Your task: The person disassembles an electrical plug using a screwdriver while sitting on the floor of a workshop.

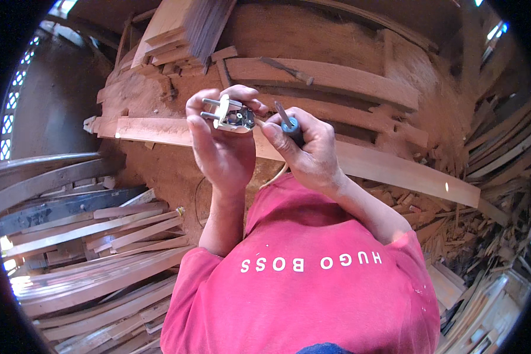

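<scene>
Left hand: left hand (221, 147) closed around a white electrical plug (233, 115), two metal pins pointing left, casing open toward the person.
Right hand: right hand (310, 150) clenched on a blue-handled screwdriver (289, 124), its tip close to the plug; contact cannot be told.
Cable: pale cord (275, 177) hangs below the hands.
Surroundings: long wooden plank (395, 171) behind the hands; stacked wooden slats (100, 277) at lower left.
</scene>
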The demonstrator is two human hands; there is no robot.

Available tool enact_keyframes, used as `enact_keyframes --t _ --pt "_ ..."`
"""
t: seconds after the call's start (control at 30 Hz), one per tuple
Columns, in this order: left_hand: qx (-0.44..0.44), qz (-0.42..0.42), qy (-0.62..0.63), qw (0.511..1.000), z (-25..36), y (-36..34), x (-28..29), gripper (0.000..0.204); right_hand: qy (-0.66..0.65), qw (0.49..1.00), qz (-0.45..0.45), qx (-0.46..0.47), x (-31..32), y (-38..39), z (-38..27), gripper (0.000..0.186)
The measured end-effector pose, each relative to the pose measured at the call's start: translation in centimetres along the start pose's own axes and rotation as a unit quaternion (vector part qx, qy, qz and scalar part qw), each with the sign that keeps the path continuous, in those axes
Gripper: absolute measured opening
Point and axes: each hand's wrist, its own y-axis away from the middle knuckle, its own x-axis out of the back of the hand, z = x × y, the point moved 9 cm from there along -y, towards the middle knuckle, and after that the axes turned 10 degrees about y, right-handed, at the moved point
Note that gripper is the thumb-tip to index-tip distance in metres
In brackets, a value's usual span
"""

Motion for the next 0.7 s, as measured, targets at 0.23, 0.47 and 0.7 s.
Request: enact_keyframes --t 0.23,0.47,0.7 --pt "-0.092 0.062 -0.012 0.994 0.9 -0.7 -0.7 0.063 0.072 0.989 0.046 0.123 -0.2 0.8 -2.4 0.016" --pt "-0.128 0.054 -0.066 0.988 1.1 -1.2 -1.6 0.070 0.103 0.972 0.024 0.208 -0.1 0.7 -4.1 0.013" --pt "-0.112 -0.018 -0.043 0.993 0.9 -1.8 -3.3 0.070 0.049 0.981 -0.003 0.189 -0.2 0.6 -4.1 0.015"
